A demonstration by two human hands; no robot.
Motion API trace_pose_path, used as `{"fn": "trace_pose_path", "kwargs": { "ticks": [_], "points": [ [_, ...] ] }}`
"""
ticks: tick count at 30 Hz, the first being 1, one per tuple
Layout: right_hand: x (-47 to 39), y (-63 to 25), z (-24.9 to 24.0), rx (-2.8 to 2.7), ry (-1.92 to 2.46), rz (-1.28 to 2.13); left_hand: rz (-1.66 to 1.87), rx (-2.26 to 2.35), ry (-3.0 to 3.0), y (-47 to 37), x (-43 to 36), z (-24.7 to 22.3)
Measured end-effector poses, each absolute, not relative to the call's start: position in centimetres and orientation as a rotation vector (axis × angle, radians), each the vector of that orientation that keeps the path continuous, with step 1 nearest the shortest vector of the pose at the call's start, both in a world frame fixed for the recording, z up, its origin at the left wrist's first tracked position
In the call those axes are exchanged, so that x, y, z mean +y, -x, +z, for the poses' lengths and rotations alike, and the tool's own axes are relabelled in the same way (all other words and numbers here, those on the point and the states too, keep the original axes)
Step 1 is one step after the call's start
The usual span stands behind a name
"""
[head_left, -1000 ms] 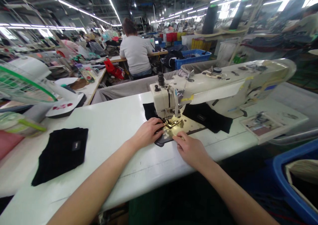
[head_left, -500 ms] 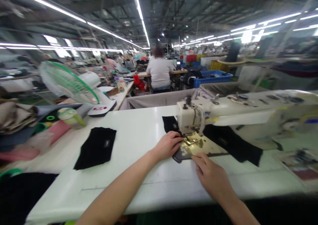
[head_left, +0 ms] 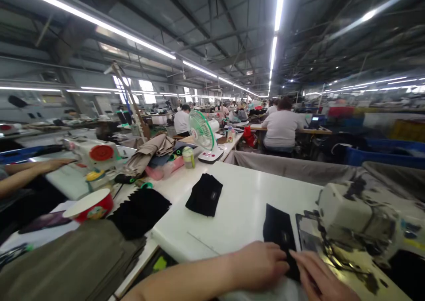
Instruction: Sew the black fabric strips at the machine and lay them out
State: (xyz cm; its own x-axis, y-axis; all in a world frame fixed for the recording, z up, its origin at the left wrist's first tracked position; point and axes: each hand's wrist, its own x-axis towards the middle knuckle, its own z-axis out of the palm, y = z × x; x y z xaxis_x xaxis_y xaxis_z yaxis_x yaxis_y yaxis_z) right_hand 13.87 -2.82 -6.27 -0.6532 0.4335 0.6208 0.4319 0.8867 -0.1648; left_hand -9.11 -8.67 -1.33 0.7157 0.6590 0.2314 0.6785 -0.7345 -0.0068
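Observation:
A black fabric piece [head_left: 277,225] with a small label lies on the white table [head_left: 245,194], left of the sewing machine [head_left: 355,217]. My left hand [head_left: 262,265] rests on its lower left part, fingers curled together at the cloth. From the right, my right hand [head_left: 320,274] touches the same piece with its fingertips, thumb side hidden. Whether it pinches the cloth is unclear. A stack of black pieces [head_left: 205,195], labelled on top, sits farther left on the table. More black cloth [head_left: 407,270] shows at the machine's right side.
On the left are a fanned black pile [head_left: 142,210], a red-and-white bowl [head_left: 94,203], grey-brown cloth [head_left: 73,261] and another person's arm [head_left: 29,175]. A fan [head_left: 202,130] and jar [head_left: 188,157] stand behind. A seated person [head_left: 282,126] is ahead.
The view has swung left. Both hands have left the machine's needle area and are now on the black piece at its left, which lies more in the open.

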Motion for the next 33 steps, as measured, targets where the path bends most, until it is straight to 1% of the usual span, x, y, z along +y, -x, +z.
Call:
{"fn": "trace_pose_path", "kwargs": {
  "ticks": [4,6,9,15,20,23,27,30,33],
  "points": [
    [-0.3,-6.3,-3.2,-2.312,0.981,0.31,-0.249,-1.08,2.814,11.2,-12.2,-2.5],
    [1.6,-3.7,-2.7,-2.289,1.193,0.48,-0.218,-1.065,2.817,12.0,-12.8,-3.3],
    [4.0,-1.9,-2.7,-2.281,1.308,0.607,-0.201,-1.041,2.858,13.0,-13.3,-3.7],
    [5.1,-2.9,-2.7,-2.359,1.279,0.87,-0.365,-1.15,2.935,14.0,-15.4,-2.2],
    [4.6,-1.9,-0.4,-2.394,1.136,0.904,-0.49,-1.228,2.737,14.8,-17.3,-0.7],
    [5.4,1.8,1.9,-2.372,1.009,0.869,-0.54,-1.368,2.553,17.0,-17.6,1.2],
    [7.4,10.1,4.1,-2.341,0.908,0.827,-0.567,-1.591,2.302,22.2,-16.8,3.6],
    [8.5,16.4,3.9,-2.353,0.894,0.838,-0.512,-1.771,2.209,26.0,-16.2,3.8],
    [8.7,20.8,2.2,-2.392,0.891,0.88,-0.462,-1.95,2.197,28.1,-16.4,2.6]
  ]
}}
